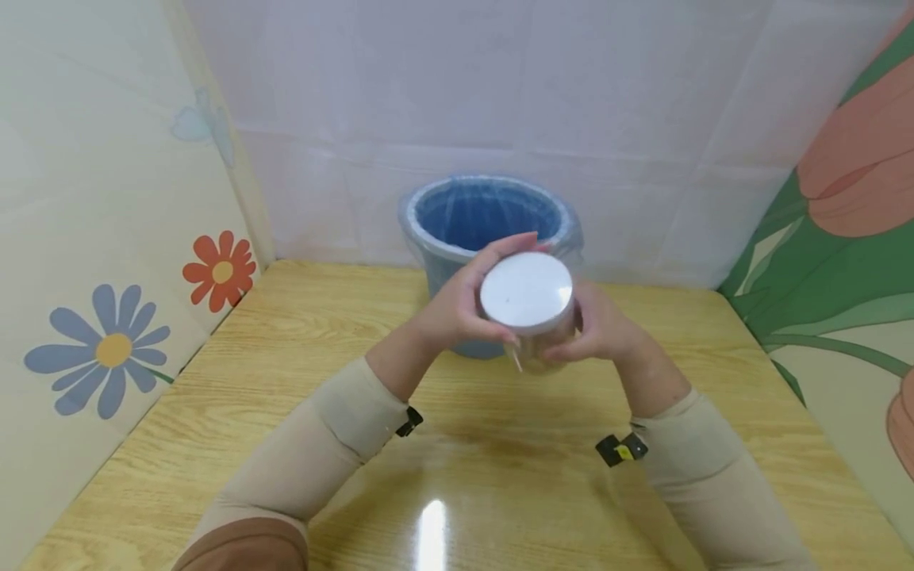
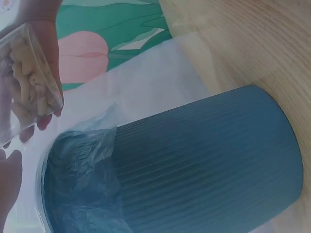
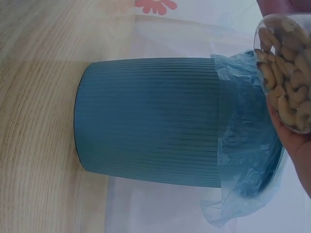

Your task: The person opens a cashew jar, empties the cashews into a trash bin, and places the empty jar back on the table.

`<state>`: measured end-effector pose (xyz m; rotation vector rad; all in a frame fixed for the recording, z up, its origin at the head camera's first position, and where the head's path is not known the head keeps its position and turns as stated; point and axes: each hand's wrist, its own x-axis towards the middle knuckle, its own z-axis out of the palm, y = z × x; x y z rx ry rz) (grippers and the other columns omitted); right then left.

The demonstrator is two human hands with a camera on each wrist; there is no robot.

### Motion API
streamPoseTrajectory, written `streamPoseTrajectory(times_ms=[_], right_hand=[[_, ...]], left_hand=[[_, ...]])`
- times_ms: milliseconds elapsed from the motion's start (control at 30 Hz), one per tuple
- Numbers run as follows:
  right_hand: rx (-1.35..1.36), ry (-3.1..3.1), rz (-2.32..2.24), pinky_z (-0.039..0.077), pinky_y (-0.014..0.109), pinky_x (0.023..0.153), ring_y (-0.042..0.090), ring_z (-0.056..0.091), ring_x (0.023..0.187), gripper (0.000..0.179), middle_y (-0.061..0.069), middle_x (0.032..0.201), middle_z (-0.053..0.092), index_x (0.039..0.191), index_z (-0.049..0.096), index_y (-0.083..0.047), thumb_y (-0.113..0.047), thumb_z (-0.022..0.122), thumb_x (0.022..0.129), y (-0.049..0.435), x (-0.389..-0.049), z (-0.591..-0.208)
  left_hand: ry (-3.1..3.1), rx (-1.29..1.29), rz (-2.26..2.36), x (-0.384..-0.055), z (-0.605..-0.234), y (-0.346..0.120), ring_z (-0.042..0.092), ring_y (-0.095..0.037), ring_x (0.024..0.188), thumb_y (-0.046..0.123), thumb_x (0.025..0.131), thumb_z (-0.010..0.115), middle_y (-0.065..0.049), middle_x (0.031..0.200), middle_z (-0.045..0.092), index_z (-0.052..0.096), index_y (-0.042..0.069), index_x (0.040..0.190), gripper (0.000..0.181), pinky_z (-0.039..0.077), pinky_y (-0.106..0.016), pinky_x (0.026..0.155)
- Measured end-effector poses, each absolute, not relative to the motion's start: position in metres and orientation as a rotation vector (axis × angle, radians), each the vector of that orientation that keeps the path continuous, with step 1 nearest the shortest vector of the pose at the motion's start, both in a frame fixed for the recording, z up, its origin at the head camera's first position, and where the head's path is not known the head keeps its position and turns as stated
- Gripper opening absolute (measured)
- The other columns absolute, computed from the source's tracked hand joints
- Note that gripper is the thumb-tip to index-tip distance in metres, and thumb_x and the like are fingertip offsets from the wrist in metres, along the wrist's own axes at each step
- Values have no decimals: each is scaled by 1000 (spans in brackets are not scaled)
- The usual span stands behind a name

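A clear plastic jar [image 3: 291,73] of cashews is held up in front of the bin, between both hands. Its round white lid [image 1: 527,289] faces the head camera. My left hand [image 1: 460,297] grips the lid end, with the thumb on the near side and the fingers round the far side. Lower down, my right hand [image 1: 607,325] holds the jar's body from the right. Cashews [image 2: 29,77] show through the clear wall in both wrist views. Whether the lid is loose cannot be seen.
A blue ribbed bin [image 2: 204,160] stands on the wood-grain table [image 1: 343,309] against the white backdrop [image 1: 357,95]. A thin translucent liner bag [image 3: 240,141] folds over its rim. Flower-patterned walls flank the table. A small black wrist device [image 1: 621,450] sits at the right cuff.
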<state>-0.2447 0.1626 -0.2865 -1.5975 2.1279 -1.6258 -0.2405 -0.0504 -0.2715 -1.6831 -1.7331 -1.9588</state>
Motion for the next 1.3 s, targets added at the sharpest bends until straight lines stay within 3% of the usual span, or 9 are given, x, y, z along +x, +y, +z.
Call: streamPoseTrajectory(times_ms=[267,733,1067,1300], right_hand=[[-1573,2139,-1568,40,35,97,24,47,109,91,8,122,49,133,31,5,-7,80,57,163,-246,-286],[-1405,2218,-1634,41,32,95,23,48,105,89,9,116,50,130,32,5,5,78,54,162,-246,-290],[-1380,2256,-1677,42,32,94,24,47,106,89,14,117,48,131,32,4,6,77,55,159,-246,-291],[-1346,2346,-1679,42,33,94,24,46,108,89,14,121,47,134,32,-1,6,77,57,156,-246,-291]], left_hand=[[-1749,-1582,-1935,-239,-277,-50,39,-27,124,47,60,81,-30,135,34,20,-8,139,114,32,-42,106],[-1853,-1314,-1853,-236,-283,-45,46,-22,115,48,58,80,-16,131,45,36,-1,132,99,38,-39,99],[-1886,-1187,-1845,-234,-286,-43,48,-21,112,17,59,79,-11,126,48,39,7,133,84,41,-38,96],[-1893,-1077,-1847,-226,-278,-41,49,-24,111,6,61,76,-17,125,48,38,2,131,80,42,-37,95]])
